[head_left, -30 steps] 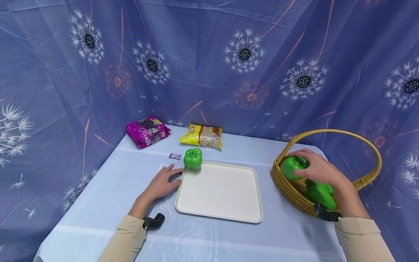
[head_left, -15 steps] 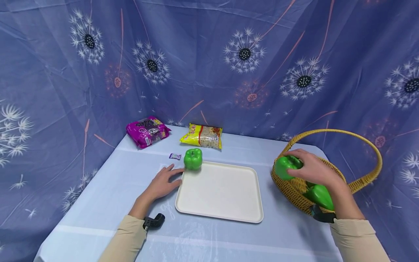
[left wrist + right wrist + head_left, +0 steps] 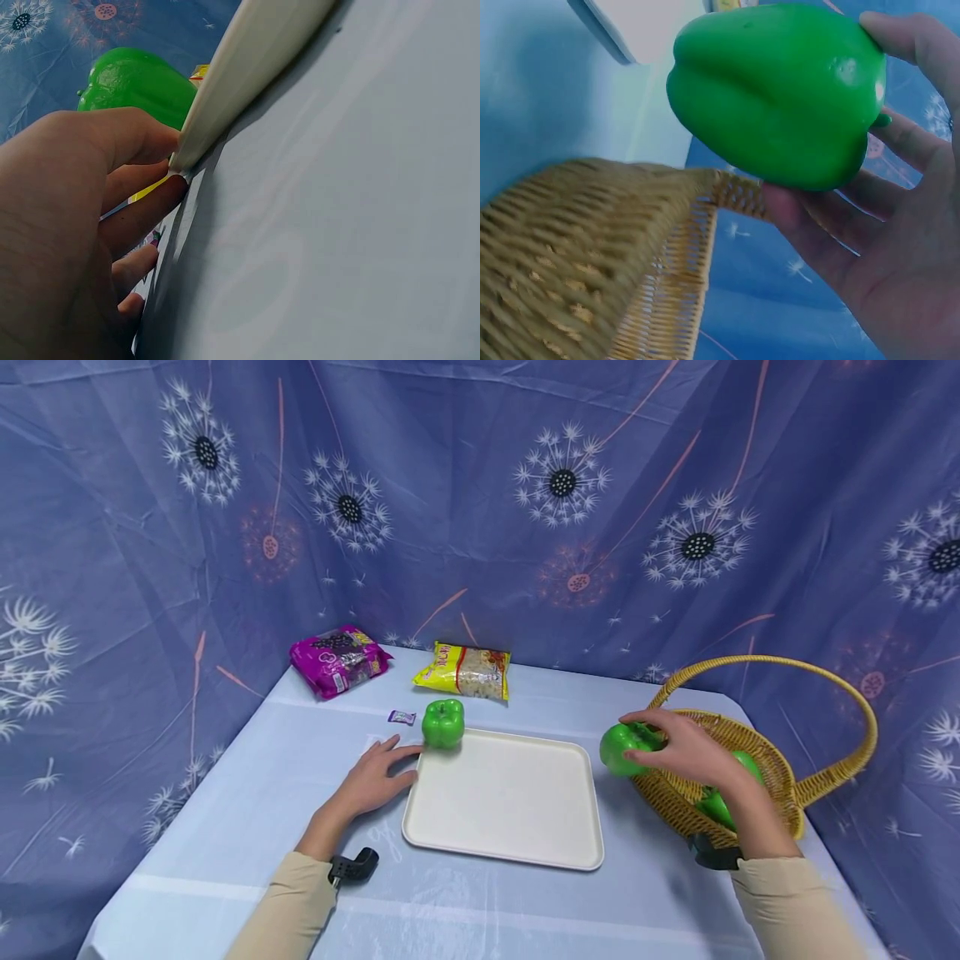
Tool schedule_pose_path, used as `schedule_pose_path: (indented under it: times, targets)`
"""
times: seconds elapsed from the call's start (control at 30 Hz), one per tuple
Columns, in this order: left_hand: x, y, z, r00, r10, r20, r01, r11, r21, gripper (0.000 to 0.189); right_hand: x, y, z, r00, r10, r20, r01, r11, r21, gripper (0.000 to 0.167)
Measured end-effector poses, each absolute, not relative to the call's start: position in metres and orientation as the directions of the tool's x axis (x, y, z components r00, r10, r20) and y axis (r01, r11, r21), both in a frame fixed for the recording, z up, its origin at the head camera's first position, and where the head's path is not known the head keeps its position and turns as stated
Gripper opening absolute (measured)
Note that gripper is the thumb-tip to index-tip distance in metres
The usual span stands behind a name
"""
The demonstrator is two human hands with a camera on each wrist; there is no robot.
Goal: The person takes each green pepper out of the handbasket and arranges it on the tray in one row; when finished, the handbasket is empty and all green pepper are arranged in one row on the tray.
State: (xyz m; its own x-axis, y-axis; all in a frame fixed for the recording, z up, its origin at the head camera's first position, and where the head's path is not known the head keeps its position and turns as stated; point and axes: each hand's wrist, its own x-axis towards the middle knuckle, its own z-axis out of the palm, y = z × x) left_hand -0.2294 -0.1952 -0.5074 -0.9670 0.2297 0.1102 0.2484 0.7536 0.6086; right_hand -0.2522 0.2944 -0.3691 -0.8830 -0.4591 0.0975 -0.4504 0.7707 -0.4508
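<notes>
My right hand [image 3: 686, 745] grips a green bell pepper [image 3: 626, 749] at the left side of the wicker basket [image 3: 757, 739], thumb on one side and fingers on the other. In the right wrist view the pepper [image 3: 772, 94] is held above the basket's rim [image 3: 592, 217], its stem toward the palm. Beside the left rim of the cream tray [image 3: 510, 802] lies my left hand [image 3: 375, 781], fingers loosely spread. Its thumb [image 3: 142, 139] touches the tray's edge in the left wrist view. Another green bell pepper [image 3: 443, 724] stands at the tray's far left corner.
More green peppers [image 3: 717, 808] lie in the basket, partly hidden by my right forearm. Toward the back of the table are a purple snack bag [image 3: 339, 662] and a yellow snack bag [image 3: 463, 672]. A small purple wrapped candy [image 3: 401, 717] lies left of the standing pepper.
My right hand has carried the bell pepper leftward from inside the basket to its left side, nearer the tray. The left hand has stayed in place.
</notes>
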Motion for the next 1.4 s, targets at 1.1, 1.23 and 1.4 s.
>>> schedule_pose_path:
  times: [1.1,1.23,1.4]
  targets:
    - [-0.232,-0.198,-0.511,-0.963,0.235,0.129,0.264,0.747,0.61,0.047,-0.291,0.226,-0.411,-0.866,-0.493,0.085,-0.458,0.713,-0.531,0.059]
    - [-0.232,-0.198,-0.51,-0.963,0.238,0.13,0.267,0.747,0.609,0.047,-0.295,0.217,-0.412,-0.856,-0.511,0.082,-0.47,0.701,-0.537,0.059]
    - [-0.231,-0.197,-0.508,-0.963,0.239,0.122,0.262,0.747,0.611,0.047,-0.299,0.207,-0.415,-0.849,-0.522,0.078,-0.474,0.688,-0.549,0.061]
